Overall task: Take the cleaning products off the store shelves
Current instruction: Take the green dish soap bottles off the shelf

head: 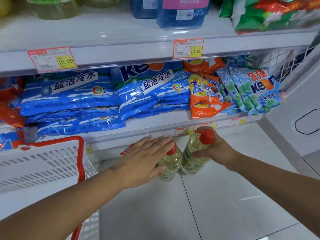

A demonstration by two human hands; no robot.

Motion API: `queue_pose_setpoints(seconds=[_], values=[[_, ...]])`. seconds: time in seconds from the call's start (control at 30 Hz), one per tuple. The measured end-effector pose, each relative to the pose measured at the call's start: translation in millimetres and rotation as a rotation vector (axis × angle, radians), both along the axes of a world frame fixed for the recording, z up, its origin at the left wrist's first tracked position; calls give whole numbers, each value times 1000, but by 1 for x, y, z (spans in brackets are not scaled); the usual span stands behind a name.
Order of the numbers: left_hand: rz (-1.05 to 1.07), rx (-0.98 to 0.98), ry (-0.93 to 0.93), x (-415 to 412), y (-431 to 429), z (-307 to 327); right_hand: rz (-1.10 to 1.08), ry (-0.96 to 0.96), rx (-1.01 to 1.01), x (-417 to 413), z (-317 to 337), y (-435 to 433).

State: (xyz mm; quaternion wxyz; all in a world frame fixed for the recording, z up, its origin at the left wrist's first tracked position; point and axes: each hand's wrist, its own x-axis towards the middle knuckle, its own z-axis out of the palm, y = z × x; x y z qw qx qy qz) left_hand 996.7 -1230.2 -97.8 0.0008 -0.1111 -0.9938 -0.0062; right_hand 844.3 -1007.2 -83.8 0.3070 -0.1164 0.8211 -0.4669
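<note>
right hand [216,150] is wrapped round the right bottle [192,151] near its red cap. left hand [143,158] lies flat on the left bottle [171,162], not holding it yet. both bottles stand low, at 6 o'clock under the bag shelf [147,126]. tip: curl the left hand round the neck 1st, then lift both & swing to the basket [43,163] at 9 o'clock.

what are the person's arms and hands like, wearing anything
Both arms are bare as far as the frame shows, with no sleeves in view. The left hand and right hand wear no gloves. No watch, bracelet or ring shows on either wrist or on the fingers that can be seen.
</note>
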Motion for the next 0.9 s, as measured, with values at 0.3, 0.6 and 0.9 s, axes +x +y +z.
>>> queue_pose_setpoints(seconds=[0.3,0.6,0.9], values=[[-13,1,7,-2,0,-1,50,-48,22,-2,-31,6],[102,254,164,-20,-30,61,393,39,284,-33,92,-6],[611,136,819,-21,-146,173,120,468,-542,11,207,-155]])
